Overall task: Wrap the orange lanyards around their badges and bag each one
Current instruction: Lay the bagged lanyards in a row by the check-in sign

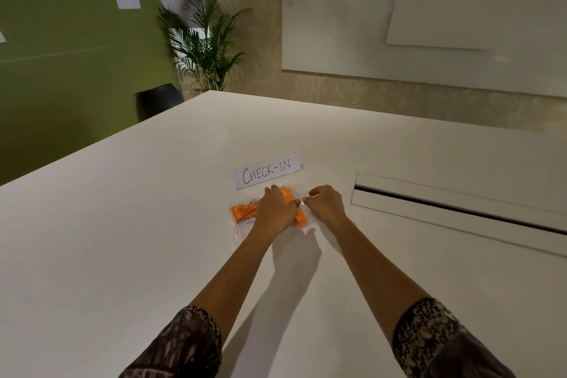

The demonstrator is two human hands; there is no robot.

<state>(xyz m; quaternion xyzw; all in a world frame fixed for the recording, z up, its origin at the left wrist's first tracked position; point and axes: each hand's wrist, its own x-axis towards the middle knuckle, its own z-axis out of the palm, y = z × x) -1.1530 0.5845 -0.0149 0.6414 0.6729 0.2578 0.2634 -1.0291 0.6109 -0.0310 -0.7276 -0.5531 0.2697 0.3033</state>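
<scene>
Now the left hand (277, 209) presses flat on the orange lanyard (244, 212) inside the clear bag (238, 228) on the tabletop (122, 224); the right hand (326, 204) pinches the bag's edge.

1. Left sleeve (184, 344): dark fabric, printed in a mottled brown and pale pattern. It is ended near the elbow.
2. Right sleeve (435, 337): the same dark fabric, where the cream speckling is seen more sharply and resembles an animal print. It is hemmed near the elbow.
3. Left forearm (227, 279) and left hand (277, 209): left uncovered below the sleeve.
4. Right forearm (377, 264) and right hand (326, 202): likewise left uncovered.
</scene>
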